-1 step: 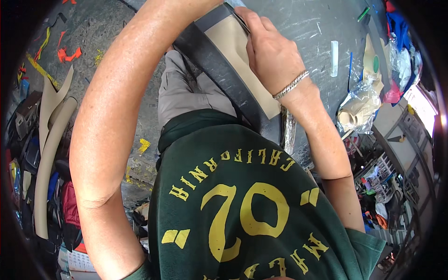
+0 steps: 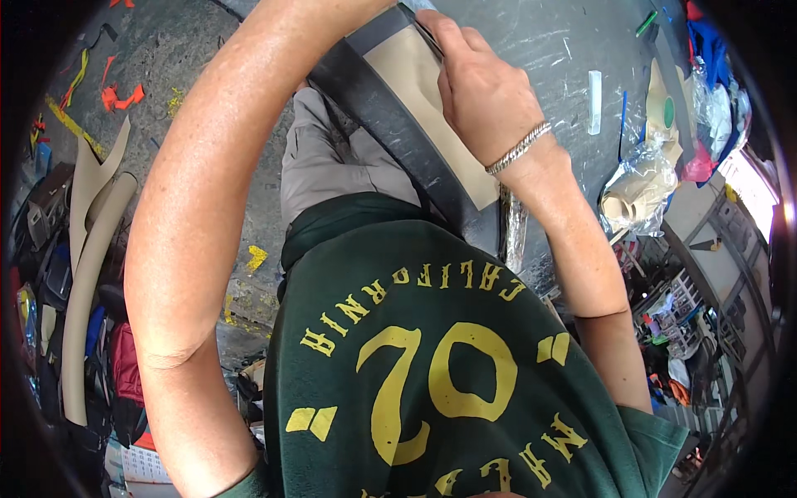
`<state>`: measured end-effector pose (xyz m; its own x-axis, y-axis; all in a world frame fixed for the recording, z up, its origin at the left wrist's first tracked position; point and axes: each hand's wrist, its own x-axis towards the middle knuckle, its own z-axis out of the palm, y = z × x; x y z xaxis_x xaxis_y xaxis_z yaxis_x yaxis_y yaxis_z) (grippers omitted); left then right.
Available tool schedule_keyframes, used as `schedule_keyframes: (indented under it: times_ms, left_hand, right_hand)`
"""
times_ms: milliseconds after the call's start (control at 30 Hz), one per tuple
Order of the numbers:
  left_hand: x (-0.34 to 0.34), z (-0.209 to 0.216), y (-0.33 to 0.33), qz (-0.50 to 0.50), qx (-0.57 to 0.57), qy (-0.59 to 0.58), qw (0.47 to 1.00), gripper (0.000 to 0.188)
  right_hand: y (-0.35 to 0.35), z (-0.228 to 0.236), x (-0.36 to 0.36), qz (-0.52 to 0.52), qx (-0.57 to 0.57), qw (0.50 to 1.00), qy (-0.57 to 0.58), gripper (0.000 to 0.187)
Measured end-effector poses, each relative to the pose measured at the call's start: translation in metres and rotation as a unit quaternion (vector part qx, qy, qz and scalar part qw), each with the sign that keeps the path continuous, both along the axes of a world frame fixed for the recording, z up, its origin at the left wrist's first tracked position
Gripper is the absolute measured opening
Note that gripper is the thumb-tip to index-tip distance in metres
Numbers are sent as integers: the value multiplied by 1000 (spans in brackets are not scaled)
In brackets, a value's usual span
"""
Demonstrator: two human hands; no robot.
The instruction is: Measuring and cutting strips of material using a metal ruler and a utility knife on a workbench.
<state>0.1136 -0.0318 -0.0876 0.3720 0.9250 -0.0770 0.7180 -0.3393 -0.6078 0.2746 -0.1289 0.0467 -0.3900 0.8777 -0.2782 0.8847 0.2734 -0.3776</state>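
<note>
Head view: one clear plastic bag [image 2: 616,184] at right on the scuffed grey work surface [image 2: 564,50]; contents beige pieces [image 2: 643,199], at least one curled into a roll, exact count not readable through the folds. Farther right and lower, one white rack [image 2: 686,300] with small mixed items crowded about it, too small to sort.

Counts, loose items on the grey surface: one pale translucent bar [image 2: 594,103], one thin blue strip [image 2: 623,124], one small green piece [image 2: 647,23]. At far left, one long beige roll [image 2: 93,311] above a heap of mixed goods.

Piece in work: one beige sheet [image 2: 427,112], long, matt, plain, lying diagonally in front of the torso, upper centre. A broad black band [image 2: 386,133], smooth and slightly shiny, borders its left side and curves down toward the waist.

Right hand [image 2: 490,100]: lies over the sheet's right edge, fingers bent near the upper end; cannot tell whether it grips or only presses. One chain bracelet [image 2: 519,149] at the wrist. Left hand: beyond the upper frame edge, grip cannot be told.
</note>
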Motion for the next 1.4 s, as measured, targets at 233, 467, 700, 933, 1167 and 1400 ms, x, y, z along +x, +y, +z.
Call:
schedule_keyframes:
  times_ms: [233,467,700,933,1167,1400]
  left_hand:
    - [-29,109,11,-111,-361,-532,758,54]
    - [4,98,6,25,-238,-200,950,55]
    - [3,101,7,26,-247,-192,950,54]
    - [2,103,2,41,-236,-187,953,55]
    - [-33,108,17,-36,-323,-331,886,56]
    - [0,92,7,31,-225,-200,953,55]
  right_hand:
    - [6,-1,15,38,17,999,-16,51]
    - [1,4,13,25,-2,999,-20,53]
    - [-1,3,15,18,2,1000,7,54]
    - [-2,-1,28,27,9,999,38,50]
    - [-14,-17,24,-37,32,994,95,47]
    - [-9,-9,16,-32,17,997,75,47]
